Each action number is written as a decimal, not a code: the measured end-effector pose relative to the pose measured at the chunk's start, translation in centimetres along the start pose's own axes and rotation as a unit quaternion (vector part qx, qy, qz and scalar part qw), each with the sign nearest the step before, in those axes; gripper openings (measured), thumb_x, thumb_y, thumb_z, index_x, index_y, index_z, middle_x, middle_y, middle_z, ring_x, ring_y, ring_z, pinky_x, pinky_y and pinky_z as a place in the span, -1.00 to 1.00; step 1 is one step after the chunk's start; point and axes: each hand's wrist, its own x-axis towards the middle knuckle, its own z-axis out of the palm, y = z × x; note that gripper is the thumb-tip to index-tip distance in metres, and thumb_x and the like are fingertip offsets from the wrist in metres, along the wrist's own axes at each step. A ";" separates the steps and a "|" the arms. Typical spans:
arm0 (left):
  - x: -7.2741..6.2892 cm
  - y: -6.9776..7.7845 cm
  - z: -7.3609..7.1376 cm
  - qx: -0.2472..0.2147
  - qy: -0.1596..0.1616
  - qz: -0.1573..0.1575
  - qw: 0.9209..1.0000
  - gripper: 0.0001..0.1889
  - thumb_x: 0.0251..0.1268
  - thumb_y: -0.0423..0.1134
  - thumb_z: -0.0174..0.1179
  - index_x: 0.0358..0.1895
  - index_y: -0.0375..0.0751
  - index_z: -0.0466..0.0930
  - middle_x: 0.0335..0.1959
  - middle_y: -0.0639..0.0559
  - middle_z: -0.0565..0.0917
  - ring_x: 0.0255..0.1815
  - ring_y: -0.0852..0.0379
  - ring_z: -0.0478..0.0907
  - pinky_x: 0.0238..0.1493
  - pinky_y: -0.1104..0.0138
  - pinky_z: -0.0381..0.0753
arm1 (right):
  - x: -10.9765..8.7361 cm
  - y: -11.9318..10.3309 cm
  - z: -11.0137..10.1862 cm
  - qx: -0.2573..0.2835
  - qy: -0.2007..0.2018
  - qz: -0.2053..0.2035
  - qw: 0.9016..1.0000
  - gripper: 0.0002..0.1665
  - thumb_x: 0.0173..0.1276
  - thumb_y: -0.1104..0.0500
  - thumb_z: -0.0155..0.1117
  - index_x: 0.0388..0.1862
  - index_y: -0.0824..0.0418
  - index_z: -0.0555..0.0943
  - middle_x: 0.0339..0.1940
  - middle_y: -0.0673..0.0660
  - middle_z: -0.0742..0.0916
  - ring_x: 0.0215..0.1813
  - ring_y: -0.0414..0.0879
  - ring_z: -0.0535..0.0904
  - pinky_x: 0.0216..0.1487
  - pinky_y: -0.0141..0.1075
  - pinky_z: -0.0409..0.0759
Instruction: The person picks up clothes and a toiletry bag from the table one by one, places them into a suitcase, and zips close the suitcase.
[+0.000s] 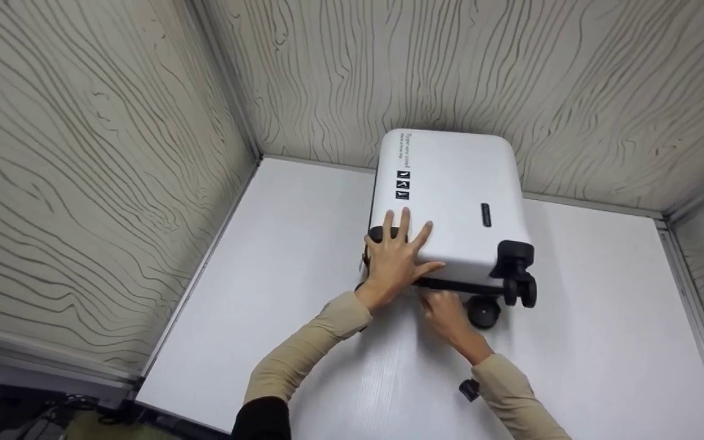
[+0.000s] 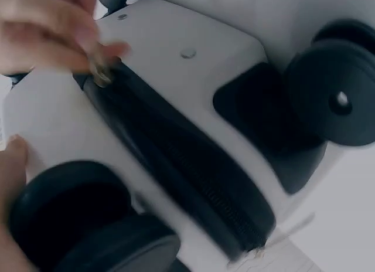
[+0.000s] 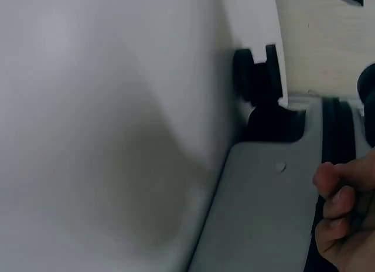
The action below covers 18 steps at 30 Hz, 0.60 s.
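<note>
A white hard-shell suitcase (image 1: 450,183) lies flat on the white table, its wheeled end toward me. My left hand (image 1: 393,263) presses on its top near the left wheel corner, fingers spread. Lower down, at the wheeled end, my right hand (image 1: 447,311) has its fingers curled. In the left wrist view those fingers, a little blurred, pinch a metal zipper pull (image 2: 101,75) at the upper end of the black zipper band (image 2: 193,166). The right wrist view shows the curled fingers (image 3: 337,204) beside that band, the pull hidden there.
Black caster wheels (image 1: 520,284) stick out from the suitcase's near end, one (image 1: 483,311) close beside my right hand. Wood-grain panels (image 1: 340,79) stand behind and at the sides. A small black object (image 1: 469,389) shows beside my right sleeve.
</note>
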 end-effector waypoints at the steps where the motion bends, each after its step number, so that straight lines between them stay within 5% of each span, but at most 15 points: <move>1: -0.1 0.1 -0.2 -0.001 -0.003 0.002 1.000 -0.09 0.08 0.67 -0.22 0.49 0.36 0.27 0.51 -0.14 0.24 0.48 -0.29 0.13 -0.08 -0.31 0.50 | 0.3 -0.5 0.1 0.001 -0.008 0.005 1.000 -0.69 0.25 0.43 0.26 -0.63 0.21 0.45 -0.70 0.19 0.54 -0.60 0.18 0.52 -0.60 0.03 0.45; 8: 0.0 0.0 -1.2 -0.006 -0.024 0.005 1.000 -0.09 0.07 0.66 -0.17 0.49 0.36 0.27 0.52 -0.09 0.23 0.52 -0.24 0.07 -0.01 -0.33 0.45 | 0.3 -1.2 -0.2 0.005 -0.012 0.033 0.999 -0.90 0.28 0.38 0.27 -0.44 0.28 0.59 -0.60 0.22 0.63 -0.55 0.23 0.57 -0.55 0.09 0.48; 18: 0.1 -1.9 -2.5 -0.108 -0.094 0.006 0.990 -0.14 0.14 0.54 -0.01 0.50 0.28 0.26 0.58 -0.15 0.04 0.56 -0.28 -0.11 0.07 -0.29 0.43 | -0.1 -0.9 -0.3 0.016 0.004 0.048 0.999 -0.84 0.27 0.31 0.37 -0.50 0.19 0.63 -0.67 0.00 0.61 -0.63 -0.04 0.52 -0.59 -0.11 0.48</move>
